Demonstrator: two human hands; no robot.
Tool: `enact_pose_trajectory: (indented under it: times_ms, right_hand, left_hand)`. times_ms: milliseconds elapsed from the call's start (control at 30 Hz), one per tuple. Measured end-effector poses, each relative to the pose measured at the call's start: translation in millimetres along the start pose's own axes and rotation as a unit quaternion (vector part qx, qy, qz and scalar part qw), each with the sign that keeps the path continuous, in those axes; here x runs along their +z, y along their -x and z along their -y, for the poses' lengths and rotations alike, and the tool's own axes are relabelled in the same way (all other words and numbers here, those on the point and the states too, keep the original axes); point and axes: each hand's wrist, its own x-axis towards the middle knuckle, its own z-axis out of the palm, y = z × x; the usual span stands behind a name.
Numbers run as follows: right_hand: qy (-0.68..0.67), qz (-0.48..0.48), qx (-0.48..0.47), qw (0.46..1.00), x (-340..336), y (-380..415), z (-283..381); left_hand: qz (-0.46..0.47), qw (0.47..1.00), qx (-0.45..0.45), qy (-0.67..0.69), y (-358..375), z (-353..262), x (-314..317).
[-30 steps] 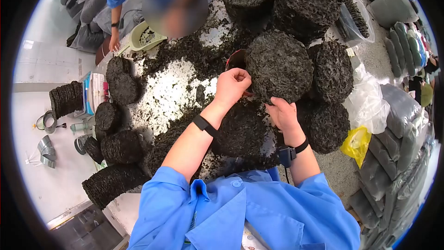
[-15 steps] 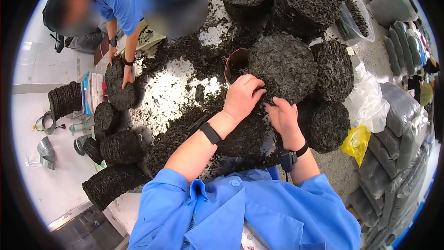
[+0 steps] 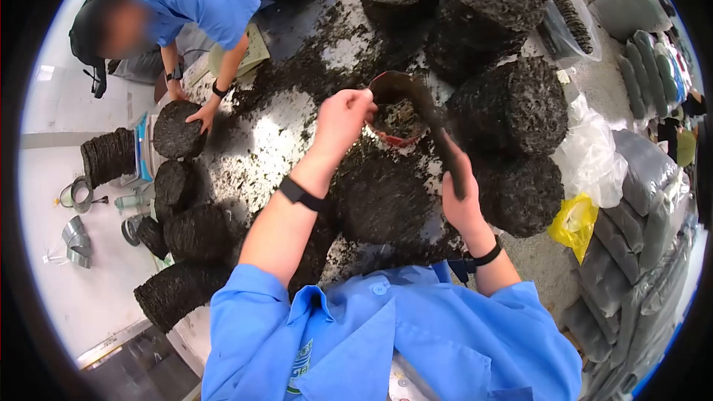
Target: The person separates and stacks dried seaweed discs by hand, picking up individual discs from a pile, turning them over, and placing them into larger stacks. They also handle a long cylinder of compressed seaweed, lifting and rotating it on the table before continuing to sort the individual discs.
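A thin round cake of what looks like dried dark seaweed point(image 3: 433, 122) stands tilted on edge, seen nearly edge-on. My right hand point(image 3: 466, 204) holds it from the right, fingers partly hidden by it. A red-rimmed round container point(image 3: 396, 140) with loose dark flakes inside is just left of the cake. My left hand point(image 3: 343, 120) is closed, its fingertips at the container's left rim; a pinch on the rim seems likely. Beneath my forearms lies a dark seaweed stack point(image 3: 386, 204).
Tall seaweed stacks point(image 3: 490, 7) stand at the back and right. A co-worker's hand point(image 3: 206, 115) rests on a round cake point(image 3: 178, 131) at the left. Flakes cover the metal table point(image 3: 275, 130). A yellow bag point(image 3: 573, 227) and filled bags point(image 3: 646, 171) lie at the right.
The round cake has swung from lying face-up to standing on edge, showing the container. My left hand moved left, my right hand slightly down. The co-worker's hands shifted with a cake.
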Motion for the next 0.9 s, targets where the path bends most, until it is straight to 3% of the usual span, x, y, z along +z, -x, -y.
enact_pose_trajectory:
  times_ms: [33, 67, 100, 167, 200, 233, 300, 367, 433, 500, 567, 600, 633, 700, 767, 833, 900]
  right_hand:
    - [0.194, 0.104, -0.216, 0.951, 1.3, 7.3, 6.4]
    - [0.303, 0.155, -0.251, 0.906, -4.6, 13.5, -0.3]
    - [0.296, 0.164, -0.245, 0.908, -1.9, 22.2, -6.4]
    - [0.547, 0.251, -0.264, 0.754, 3.8, 41.3, -19.5]
    - [0.609, 0.255, -0.251, 0.708, 11.5, 46.7, -30.9]
    - [0.606, 0.263, -0.25, 0.708, 11.7, 51.2, -31.2]
    - [0.457, 0.295, -0.102, 0.833, 9.1, 54.0, -26.6]
    - [0.386, 0.236, -0.143, 0.88, 0.9, 55.3, -23.4]
    - [0.341, 0.145, -0.088, 0.925, -9.8, 59.1, -48.1]
    - [0.337, 0.083, -0.069, 0.935, -13.3, 55.2, -81.3]
    - [0.4, 0.055, -0.131, 0.906, 1.7, 57.1, -75.6]
    - [0.39, 0.079, -0.174, 0.901, 22.7, 59.8, -48.5]
    - [0.348, 0.137, -0.236, 0.897, 43.9, 63.4, -30.9]
    - [0.261, 0.29, -0.288, 0.874, 93.4, 79.9, -12.1]
    - [0.202, 0.434, -0.335, 0.811, 141.9, 106.7, -11.7]
    - [0.275, 0.494, -0.342, 0.75, 177.8, 137.5, -5.8]
    - [0.302, 0.497, -0.338, 0.74, 194.2, 152.9, -17.9]
  left_hand:
    - [0.064, 0.991, -0.083, 0.084, 15.2, -28.5, -21.2]
    - [0.034, 0.993, -0.045, 0.103, 32.1, -36.9, -36.4]
    - [-0.004, 0.999, 0.01, 0.05, 47.7, -41.1, -52.7]
    - [-0.07, 0.992, 0.099, -0.029, 84.2, -46.0, -86.5]
    - [-0.099, 0.992, 0.071, -0.025, 104.4, -46.3, -104.2]
    - [-0.117, 0.991, 0.043, -0.05, 120.1, -37.1, -127.0]
    - [-0.188, 0.976, 0.036, -0.103, 161.0, -14.0, -166.0]
    - [-0.253, 0.962, 0.013, -0.106, 211.3, 22.6, -204.1]
    - [-0.331, 0.938, 0.004, -0.1, 264.2, 65.9, -230.9]
    - [-0.377, 0.923, -0.03, -0.075, 313.9, 124.7, -248.2]
    - [-0.351, 0.923, -0.087, -0.131, 356.9, 190.5, -243.6]
    - [-0.338, 0.92, -0.104, -0.168, 361.8, 178.5, -223.7]
    - [-0.318, 0.917, -0.128, -0.203, 360.5, 167.6, -195.5]
    - [-0.306, 0.905, -0.081, -0.283, 363.0, 194.6, -178.7]
    - [-0.319, 0.904, -0.075, -0.276, 358.0, 177.0, -166.4]
    - [-0.328, 0.903, -0.068, -0.268, 354.7, 164.9, -160.4]
    - [-0.316, 0.934, -0.017, -0.165, 357.6, 163.5, -160.3]
